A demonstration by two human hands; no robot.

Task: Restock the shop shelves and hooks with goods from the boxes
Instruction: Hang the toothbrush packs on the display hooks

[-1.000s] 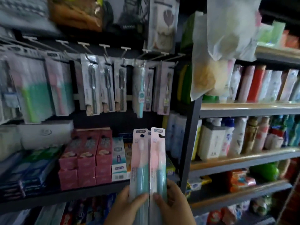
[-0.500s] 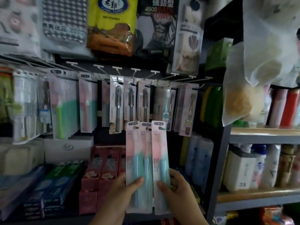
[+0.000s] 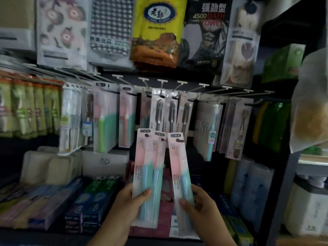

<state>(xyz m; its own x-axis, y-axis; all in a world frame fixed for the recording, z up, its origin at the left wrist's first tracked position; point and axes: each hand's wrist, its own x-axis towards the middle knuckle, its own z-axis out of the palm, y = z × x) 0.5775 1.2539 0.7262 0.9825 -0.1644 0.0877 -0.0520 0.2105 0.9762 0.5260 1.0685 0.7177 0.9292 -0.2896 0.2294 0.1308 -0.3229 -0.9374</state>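
Head view, lower centre of the frame: the left hand [image 3: 127, 201] grips two overlapping toothbrush packs [image 3: 147, 174], thumb across their front. Just right of it, the right hand [image 3: 200, 205] grips a single toothbrush pack [image 3: 179, 174], tilted slightly away from the pair. All three packs are pink above and teal below. Behind them, mid-frame, a row of white hooks [image 3: 181, 83] carries hanging toothbrush cards [image 3: 158, 110]. Toothpaste boxes [image 3: 92, 197] lie on the shelf at lower left. Large packets [image 3: 156, 32] hang along the top.
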